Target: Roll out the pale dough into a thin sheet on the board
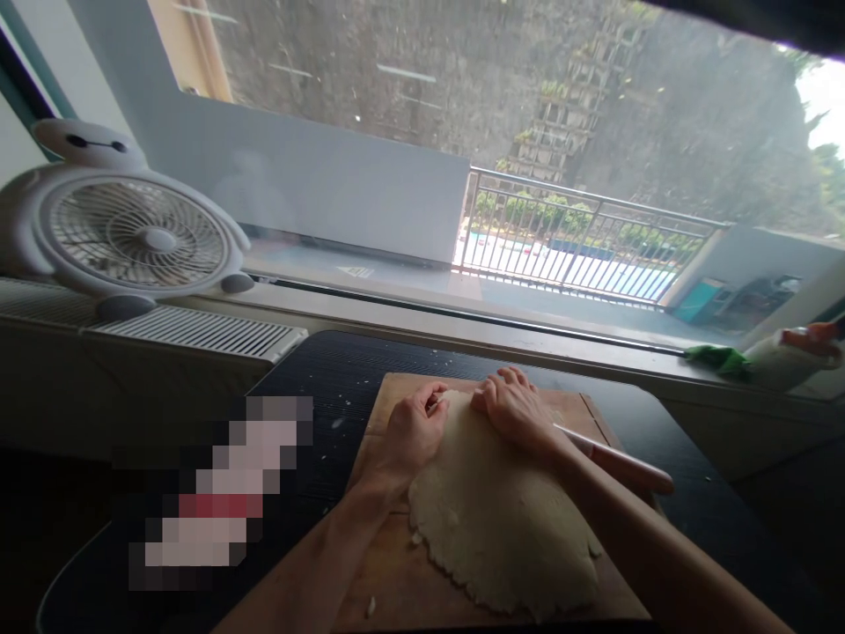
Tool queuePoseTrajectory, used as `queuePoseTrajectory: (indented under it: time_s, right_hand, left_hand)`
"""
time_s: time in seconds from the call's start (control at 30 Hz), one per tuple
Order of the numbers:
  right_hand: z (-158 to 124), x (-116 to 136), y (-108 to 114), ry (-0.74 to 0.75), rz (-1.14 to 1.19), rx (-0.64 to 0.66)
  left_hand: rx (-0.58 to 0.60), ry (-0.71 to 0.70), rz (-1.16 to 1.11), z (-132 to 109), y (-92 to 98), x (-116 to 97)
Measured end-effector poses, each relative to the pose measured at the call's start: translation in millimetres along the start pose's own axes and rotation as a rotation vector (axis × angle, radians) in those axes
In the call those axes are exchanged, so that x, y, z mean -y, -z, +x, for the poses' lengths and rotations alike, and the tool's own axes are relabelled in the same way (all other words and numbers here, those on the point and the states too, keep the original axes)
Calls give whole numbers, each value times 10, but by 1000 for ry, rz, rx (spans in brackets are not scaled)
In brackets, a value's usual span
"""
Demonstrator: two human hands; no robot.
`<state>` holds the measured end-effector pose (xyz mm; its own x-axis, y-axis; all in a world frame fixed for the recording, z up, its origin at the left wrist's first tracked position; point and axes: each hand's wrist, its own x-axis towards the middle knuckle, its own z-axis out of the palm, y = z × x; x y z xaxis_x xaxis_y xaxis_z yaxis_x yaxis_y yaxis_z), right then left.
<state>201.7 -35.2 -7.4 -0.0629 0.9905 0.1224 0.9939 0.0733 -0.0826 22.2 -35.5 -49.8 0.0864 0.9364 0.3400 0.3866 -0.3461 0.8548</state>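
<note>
A large rolled-out sheet of dough (502, 528) lies flat, with a ragged edge, on a wooden board (379, 563). My left hand (417, 427) is closed at the sheet's far left edge, fingers curled and thumb pinching the dough. At the far edge my right hand (515, 409) bends its fingers over the dough, thumb tucked toward the left; its grip is partly hidden. Beside my right forearm rests a knife (634, 467) with a wooden handle; part of its pale blade shows and the rest is behind my arm.
Dough crumbs dot the dark table (317, 405). A blurred-out item (224, 493) lies on the left. Behind, a white character-shaped fan (155, 233) stands on a radiator (217, 330) beside the window. Green cloth-like material (719, 359) and a pale container (792, 361) sit on the right sill.
</note>
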Motion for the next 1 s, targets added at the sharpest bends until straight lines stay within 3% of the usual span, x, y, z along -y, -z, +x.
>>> queuePoseTrajectory:
  time_s: [0.1, 0.27, 0.43, 0.5, 0.57, 0.7, 0.77, 0.87, 1.0]
  right_hand:
    - [6, -17, -86, -6, -15, -153]
    - [286, -128, -32, -185, -41, -74]
    - [143, -25, -94, -29, 71, -99]
    - [145, -62, -96, -35, 62, -98]
    - [204, -169, -67, -90, 23, -104]
    - [179, -384, -15, -156, -13, -197]
    - [37, -424, 14, -142, -2, -199]
    - [-210, -419, 148, -126, -28, -148]
    - [-403, -372, 385, -107, 29, -67]
  left_hand:
    - [-8, -6, 13, 5, 4, -15]
    - [2, 2, 47, -3, 36, -47]
    - [0, 61, 21, 9, 66, -64]
    - [15, 106, 29, 79, 75, -72]
    - [108, 148, 34, 197, 85, -96]
    - [447, 296, 44, 467, 69, -191]
    - [508, 333, 60, 537, 19, -231]
    - [395, 268, 68, 471, -80, -239]
    - [138, 195, -36, 83, -24, -166]
